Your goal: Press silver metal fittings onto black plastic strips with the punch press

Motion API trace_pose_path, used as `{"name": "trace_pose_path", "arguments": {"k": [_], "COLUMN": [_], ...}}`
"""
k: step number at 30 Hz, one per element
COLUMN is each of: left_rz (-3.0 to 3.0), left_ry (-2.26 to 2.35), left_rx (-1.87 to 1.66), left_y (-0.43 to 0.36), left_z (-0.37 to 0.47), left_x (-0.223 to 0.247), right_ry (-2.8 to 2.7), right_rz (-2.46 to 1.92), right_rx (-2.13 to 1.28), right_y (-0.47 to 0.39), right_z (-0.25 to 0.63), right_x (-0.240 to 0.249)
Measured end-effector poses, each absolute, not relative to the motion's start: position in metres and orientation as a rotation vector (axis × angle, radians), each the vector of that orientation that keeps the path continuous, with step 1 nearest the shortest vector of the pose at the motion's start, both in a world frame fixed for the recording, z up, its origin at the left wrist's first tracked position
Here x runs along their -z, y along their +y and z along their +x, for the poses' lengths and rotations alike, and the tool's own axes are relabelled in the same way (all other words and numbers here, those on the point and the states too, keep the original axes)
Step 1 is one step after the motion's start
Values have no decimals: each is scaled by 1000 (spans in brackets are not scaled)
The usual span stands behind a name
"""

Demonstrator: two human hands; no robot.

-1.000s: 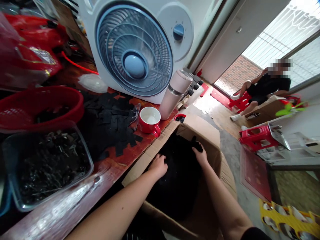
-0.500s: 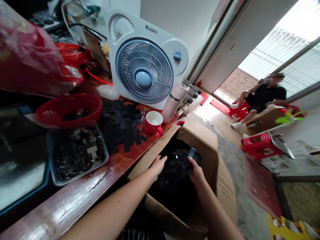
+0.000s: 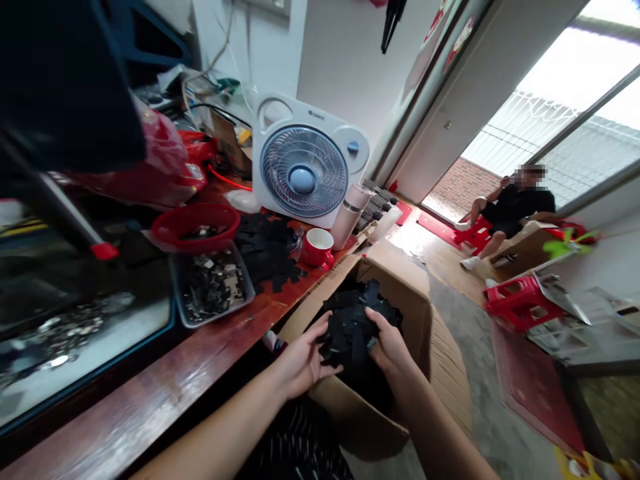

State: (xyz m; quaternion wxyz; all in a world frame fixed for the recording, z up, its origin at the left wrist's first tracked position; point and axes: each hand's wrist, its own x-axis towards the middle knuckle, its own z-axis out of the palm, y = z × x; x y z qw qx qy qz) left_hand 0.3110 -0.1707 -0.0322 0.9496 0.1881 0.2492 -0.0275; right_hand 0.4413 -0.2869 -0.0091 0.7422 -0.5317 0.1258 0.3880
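A heap of flat black pieces [image 3: 350, 323] is clasped between my two hands at the mouth of a cardboard box [image 3: 417, 307]. My left hand [image 3: 305, 360] cups the heap from the left, fingers curved around its side and underneath. On the other side, my right hand [image 3: 390, 340] grips it with the thumb lying on top; its other fingers are mostly hidden. The pieces are dark strips, piled at different angles, and their exact kind cannot be made out. What lies deeper in the box is in shadow.
Left of the box, a wooden table [image 3: 200, 363] bears more black pieces [image 3: 270, 253], a clear tub [image 3: 213, 287] of small metal parts, a red basket [image 3: 195, 227], a red mug [image 3: 318, 248], a bottle [image 3: 350, 217] and a fan [image 3: 303, 167]. A person [image 3: 515, 207] sits near the doorway.
Both hands have gathered a heap of black pieces and raised it inside the box toward its opening. The view has shifted, showing more of the table's left side.
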Motion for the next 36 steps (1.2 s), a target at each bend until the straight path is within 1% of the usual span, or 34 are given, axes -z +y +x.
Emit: {"name": "trace_pose_path", "arguments": {"k": [6, 11, 16, 21, 24, 28, 32, 36], "left_rz": [454, 428, 263, 122, 79, 1, -44, 81], "left_ry": [533, 762, 1001, 1121, 1173, 1182, 1185, 1160], "left_rx": [-184, -528, -947, -1246, -1361, -1448, -1500, -1476], "left_y": [-150, -142, -153, -152, -137, -109, -89, -86], "left_z": [203, 96, -8, -87, -113, -123, -112, -96], "left_x": [-7, -36, -44, -30, -13, 12, 23, 26], "right_ry": [136, 36, -65, -195, -192, -184, -191, -190], "right_rz": [-1125, -1103, -1019, -996, -1078, -1158, -1142, -1055], "right_rx": [-1083, -1369, -1726, -2019, -2162, -2269, -2179, -2023], "right_y": [-236, -187, -145, -99, -68, -37, -25, -36], "right_z": [359, 261, 152, 55, 18, -2, -4, 2], "right_x": [-25, -40, -33, -9, 4, 9, -4, -18]}}
